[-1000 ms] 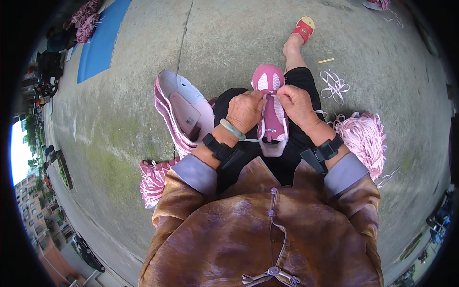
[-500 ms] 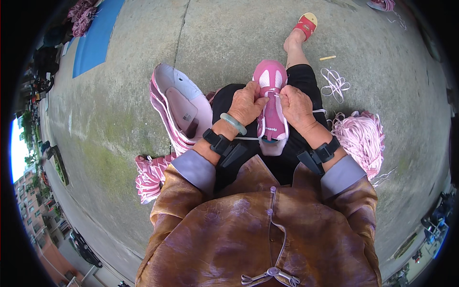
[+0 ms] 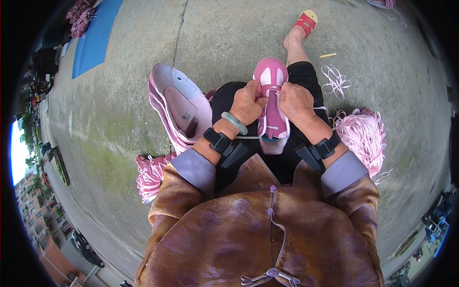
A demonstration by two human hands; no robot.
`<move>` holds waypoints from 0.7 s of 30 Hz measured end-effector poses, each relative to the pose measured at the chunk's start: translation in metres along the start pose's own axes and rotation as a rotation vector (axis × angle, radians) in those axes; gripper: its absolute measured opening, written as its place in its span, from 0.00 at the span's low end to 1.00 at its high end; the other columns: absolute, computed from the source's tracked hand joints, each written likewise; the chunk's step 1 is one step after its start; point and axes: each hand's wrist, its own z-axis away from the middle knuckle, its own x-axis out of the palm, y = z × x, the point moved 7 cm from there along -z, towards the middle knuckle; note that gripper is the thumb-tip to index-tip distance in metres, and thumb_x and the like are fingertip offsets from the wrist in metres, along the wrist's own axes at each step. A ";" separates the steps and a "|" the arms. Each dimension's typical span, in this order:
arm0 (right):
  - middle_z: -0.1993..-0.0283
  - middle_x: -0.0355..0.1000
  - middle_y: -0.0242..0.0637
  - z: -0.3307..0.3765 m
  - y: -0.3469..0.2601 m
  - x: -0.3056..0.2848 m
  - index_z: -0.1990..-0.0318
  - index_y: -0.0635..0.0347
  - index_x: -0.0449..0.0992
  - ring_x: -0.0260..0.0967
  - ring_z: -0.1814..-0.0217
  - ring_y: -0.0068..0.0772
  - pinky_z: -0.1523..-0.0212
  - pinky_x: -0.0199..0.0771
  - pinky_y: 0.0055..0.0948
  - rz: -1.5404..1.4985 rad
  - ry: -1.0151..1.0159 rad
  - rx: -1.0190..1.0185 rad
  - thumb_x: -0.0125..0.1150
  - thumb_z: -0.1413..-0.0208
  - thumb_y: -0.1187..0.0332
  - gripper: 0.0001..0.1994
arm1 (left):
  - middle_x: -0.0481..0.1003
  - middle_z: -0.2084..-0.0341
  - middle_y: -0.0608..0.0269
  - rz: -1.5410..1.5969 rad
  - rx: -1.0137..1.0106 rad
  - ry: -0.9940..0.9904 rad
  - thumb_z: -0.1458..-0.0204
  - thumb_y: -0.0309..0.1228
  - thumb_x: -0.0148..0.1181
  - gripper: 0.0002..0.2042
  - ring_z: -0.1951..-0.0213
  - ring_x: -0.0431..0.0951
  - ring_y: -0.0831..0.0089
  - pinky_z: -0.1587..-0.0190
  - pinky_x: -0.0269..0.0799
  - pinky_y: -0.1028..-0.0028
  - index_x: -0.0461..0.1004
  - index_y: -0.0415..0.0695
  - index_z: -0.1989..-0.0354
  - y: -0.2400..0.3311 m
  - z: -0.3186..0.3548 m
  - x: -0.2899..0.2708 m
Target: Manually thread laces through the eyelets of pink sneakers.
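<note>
Flanking the pink-and-white sneaker (image 3: pixel 274 111) about equally closely, the left hand (image 3: pixel 247 102) and right hand (image 3: pixel 297 102) are pinching at its lacing edges, exact hold hidden, while its long axis is running between their fingers, toe ahead, heel behind.

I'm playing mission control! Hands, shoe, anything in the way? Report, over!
Left hand, right hand: closed on pink shoe, one each side. Shoe pointing away. Loose lace off to the right, out of the way.
</note>
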 end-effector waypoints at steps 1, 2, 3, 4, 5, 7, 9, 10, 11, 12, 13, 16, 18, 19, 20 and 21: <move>0.74 0.70 0.46 0.001 0.003 0.000 0.76 0.63 0.70 0.69 0.68 0.45 0.65 0.68 0.38 -0.007 0.019 0.015 0.50 0.56 0.67 0.08 | 0.70 0.82 0.62 -0.011 0.021 0.006 0.57 0.20 0.57 0.09 0.81 0.70 0.80 0.82 0.66 0.79 0.63 0.36 0.70 0.002 0.000 0.001; 0.75 0.70 0.46 0.002 0.005 0.000 0.76 0.63 0.70 0.69 0.68 0.46 0.66 0.68 0.39 -0.013 0.039 0.029 0.50 0.56 0.67 0.08 | 0.70 0.82 0.61 -0.022 0.043 0.013 0.58 0.20 0.57 0.09 0.81 0.70 0.80 0.82 0.66 0.79 0.63 0.36 0.69 0.004 0.000 0.001; 0.75 0.70 0.46 0.002 0.007 0.002 0.76 0.63 0.70 0.69 0.68 0.46 0.66 0.68 0.39 -0.012 0.040 0.028 0.50 0.56 0.67 0.08 | 0.70 0.82 0.61 -0.022 0.044 0.014 0.58 0.20 0.57 0.09 0.81 0.70 0.80 0.82 0.66 0.79 0.63 0.36 0.69 0.005 0.000 0.002; 0.75 0.70 0.46 0.003 0.010 0.003 0.76 0.63 0.70 0.69 0.68 0.46 0.66 0.68 0.39 -0.043 0.052 0.057 0.50 0.56 0.67 0.08 | 0.70 0.82 0.60 -0.066 0.043 0.014 0.58 0.20 0.57 0.09 0.80 0.71 0.79 0.80 0.67 0.78 0.63 0.36 0.69 0.008 0.000 0.001; 0.75 0.70 0.47 0.004 0.013 0.005 0.76 0.62 0.70 0.69 0.69 0.47 0.66 0.68 0.40 -0.075 0.063 0.086 0.49 0.56 0.67 0.08 | 0.71 0.81 0.59 -0.111 0.042 0.015 0.58 0.19 0.56 0.09 0.79 0.71 0.78 0.79 0.67 0.78 0.63 0.36 0.69 0.010 0.001 0.001; 0.75 0.70 0.47 0.004 0.015 0.009 0.76 0.63 0.70 0.68 0.68 0.48 0.67 0.67 0.40 -0.090 0.058 0.106 0.50 0.56 0.67 0.08 | 0.71 0.81 0.59 -0.139 0.070 0.039 0.58 0.19 0.56 0.09 0.78 0.72 0.77 0.78 0.68 0.78 0.63 0.36 0.69 0.016 0.002 0.000; 0.75 0.70 0.48 0.002 0.022 0.014 0.76 0.63 0.71 0.68 0.68 0.49 0.67 0.66 0.41 -0.106 0.053 0.126 0.50 0.57 0.67 0.08 | 0.71 0.81 0.58 -0.167 0.099 0.061 0.58 0.19 0.56 0.09 0.77 0.72 0.76 0.76 0.68 0.78 0.64 0.36 0.69 0.020 0.004 -0.001; 0.76 0.69 0.47 0.000 0.025 0.019 0.76 0.63 0.71 0.68 0.71 0.46 0.69 0.66 0.38 -0.284 0.022 0.103 0.50 0.56 0.68 0.07 | 0.71 0.81 0.58 -0.165 0.086 0.053 0.58 0.19 0.55 0.09 0.77 0.72 0.76 0.75 0.69 0.78 0.64 0.35 0.69 0.020 0.003 -0.001; 0.77 0.69 0.45 0.000 0.028 0.023 0.77 0.63 0.70 0.68 0.73 0.43 0.71 0.66 0.35 -0.462 -0.010 0.080 0.51 0.55 0.69 0.06 | 0.71 0.80 0.58 -0.163 0.073 0.045 0.58 0.18 0.55 0.09 0.76 0.72 0.75 0.74 0.69 0.78 0.64 0.35 0.68 0.020 0.003 -0.001; 0.77 0.69 0.45 0.001 0.033 0.026 0.77 0.63 0.70 0.68 0.73 0.43 0.71 0.66 0.35 -0.463 -0.008 0.080 0.51 0.55 0.69 0.06 | 0.71 0.80 0.58 -0.165 0.075 0.044 0.58 0.18 0.55 0.09 0.76 0.72 0.75 0.74 0.69 0.78 0.64 0.35 0.68 0.019 0.003 -0.001; 0.79 0.68 0.42 0.003 0.035 0.035 0.77 0.63 0.70 0.66 0.76 0.37 0.73 0.65 0.31 -0.784 -0.110 0.145 0.52 0.54 0.71 0.05 | 0.72 0.80 0.58 -0.130 0.084 0.038 0.58 0.18 0.54 0.09 0.76 0.72 0.76 0.74 0.69 0.78 0.64 0.35 0.68 0.017 0.003 0.000; 0.81 0.65 0.38 0.003 0.029 0.043 0.77 0.62 0.68 0.62 0.79 0.28 0.76 0.62 0.25 -1.083 -0.168 0.136 0.53 0.53 0.74 0.04 | 0.72 0.80 0.58 -0.080 0.119 0.020 0.58 0.18 0.54 0.09 0.76 0.72 0.77 0.75 0.69 0.78 0.64 0.35 0.67 0.015 0.003 0.002; 0.82 0.63 0.36 0.003 0.023 0.041 0.77 0.62 0.68 0.59 0.80 0.24 0.76 0.61 0.22 -1.064 -0.122 0.063 0.53 0.53 0.76 0.04 | 0.72 0.81 0.58 -0.067 0.143 0.007 0.58 0.18 0.54 0.09 0.77 0.72 0.77 0.76 0.68 0.78 0.63 0.35 0.67 0.017 0.004 0.004; 0.82 0.63 0.36 0.004 0.018 0.033 0.77 0.62 0.68 0.60 0.80 0.26 0.76 0.62 0.23 -0.970 -0.017 0.021 0.54 0.53 0.75 0.04 | 0.71 0.81 0.58 -0.055 0.134 0.005 0.57 0.18 0.53 0.09 0.78 0.72 0.77 0.77 0.68 0.78 0.63 0.35 0.66 0.018 0.004 0.002; 0.82 0.64 0.37 0.005 0.016 0.025 0.77 0.62 0.68 0.61 0.79 0.27 0.76 0.62 0.24 -0.875 0.086 -0.020 0.55 0.53 0.75 0.04 | 0.71 0.82 0.59 -0.044 0.124 0.004 0.57 0.18 0.53 0.09 0.79 0.72 0.77 0.78 0.68 0.78 0.63 0.35 0.66 0.019 0.005 0.000; 0.80 0.66 0.39 0.006 0.017 0.027 0.73 0.61 0.67 0.65 0.78 0.33 0.74 0.65 0.27 -0.775 0.125 -0.041 0.55 0.54 0.74 0.04 | 0.71 0.82 0.59 -0.051 0.122 0.002 0.57 0.18 0.53 0.09 0.79 0.72 0.77 0.78 0.68 0.78 0.63 0.35 0.66 0.021 0.006 0.000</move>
